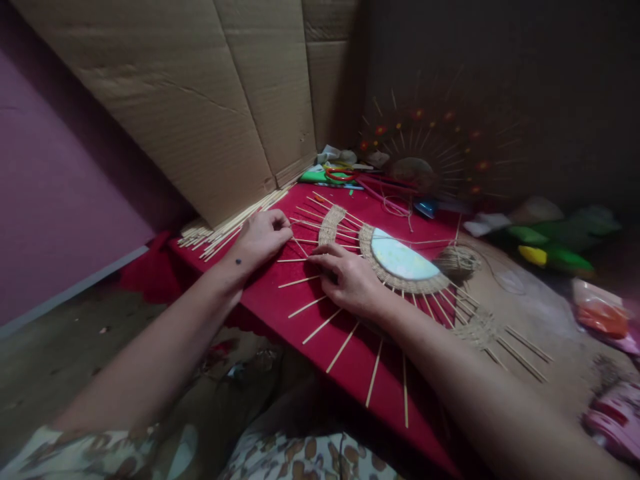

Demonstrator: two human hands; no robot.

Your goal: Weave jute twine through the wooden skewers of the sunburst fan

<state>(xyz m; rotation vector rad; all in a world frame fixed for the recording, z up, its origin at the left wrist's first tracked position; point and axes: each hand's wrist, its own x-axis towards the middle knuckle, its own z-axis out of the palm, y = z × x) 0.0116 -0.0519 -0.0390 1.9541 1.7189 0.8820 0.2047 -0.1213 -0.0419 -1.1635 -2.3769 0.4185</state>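
Spreading out toward the person over the red worktop (263,293), thin sticks (342,347) poke from a flat woven half-circle (403,259), maybe so each one is easy to reach. The right hand (345,277) bends its fingers over the sticks, perhaps to steady them, though I cannot tell if its grip holds one, while the left hand (267,233) seems to pinch thin string (299,246) in a narrow grip, likely to make it tight. Past the half-circle, a string ball (456,261) sits close by.
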